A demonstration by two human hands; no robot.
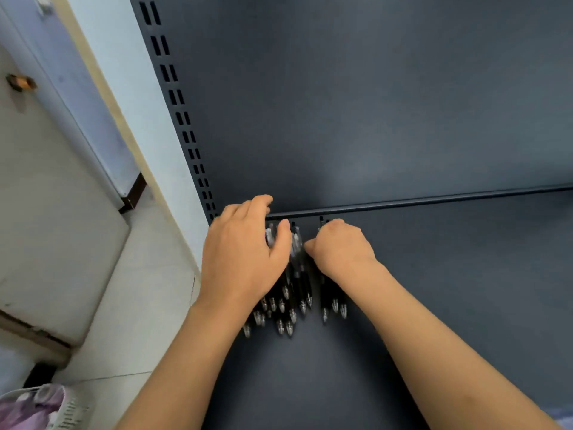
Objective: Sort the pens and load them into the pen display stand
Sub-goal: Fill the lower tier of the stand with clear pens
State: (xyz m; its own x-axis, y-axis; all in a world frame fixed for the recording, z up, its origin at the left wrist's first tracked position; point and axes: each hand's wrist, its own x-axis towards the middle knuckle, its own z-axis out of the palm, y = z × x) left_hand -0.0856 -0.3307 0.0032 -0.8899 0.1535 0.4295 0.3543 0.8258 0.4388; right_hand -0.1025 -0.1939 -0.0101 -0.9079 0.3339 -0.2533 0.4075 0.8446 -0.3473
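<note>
Several black pens (285, 308) with silver tips lie side by side on a dark grey shelf (449, 274), tips pointing toward me, their back ends near the shelf's rear edge. My left hand (245, 256) lies over the left part of the pile, fingers curled round the upper ends of some pens. My right hand (341, 246) is curled into a loose fist over a small separate group of pens (333, 304) just to the right. No pen display stand is in view.
The dark back panel (372, 103) rises behind the shelf, with a slotted upright (183, 119) at its left. Left of the shelf are pale floor tiles (139, 290), a white door and a shoe (40, 405) at the bottom left.
</note>
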